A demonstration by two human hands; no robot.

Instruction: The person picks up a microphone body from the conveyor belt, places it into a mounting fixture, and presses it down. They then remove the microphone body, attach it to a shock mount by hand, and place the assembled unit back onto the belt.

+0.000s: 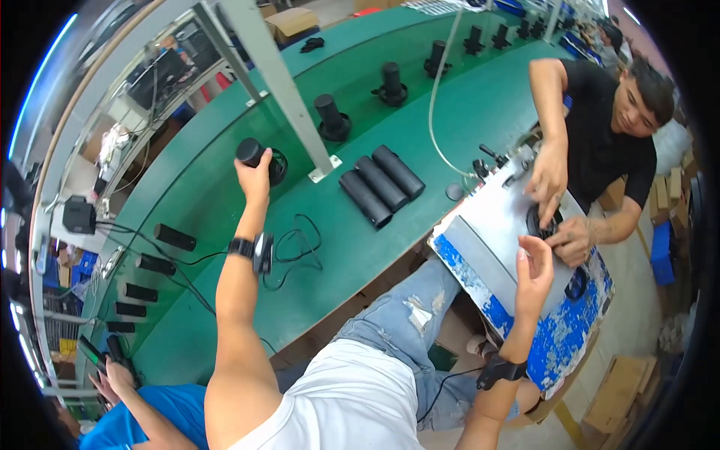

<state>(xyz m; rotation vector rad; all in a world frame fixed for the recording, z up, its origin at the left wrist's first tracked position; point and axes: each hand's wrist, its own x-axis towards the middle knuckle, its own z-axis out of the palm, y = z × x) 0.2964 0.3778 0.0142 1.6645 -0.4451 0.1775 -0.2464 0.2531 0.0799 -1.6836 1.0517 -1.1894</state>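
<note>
Along the green bench (pixel 345 247), upright units (pixel 328 112) stood apparently done and three tubes (pixel 381 184) seemed left, while our left hand (pixel 255 176) gripped a black cylinder (pixel 250 151) near them and our right hand (pixel 534 279) curled loosely, empty.

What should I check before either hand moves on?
1. Left hand has hold of the black cylinder: ok.
2. Cylinder's underside lifted off the surface below: cannot tell, hidden from this angle.
3. Right hand free: ok, appears empty.
4. Right hand well away from the co-worker's nearer hand: not ok, close beside it.
5. Three black tubes lying side by side: ok.
6. Thin cable tidied: not ok, loosely looped near the left wrist.
</note>
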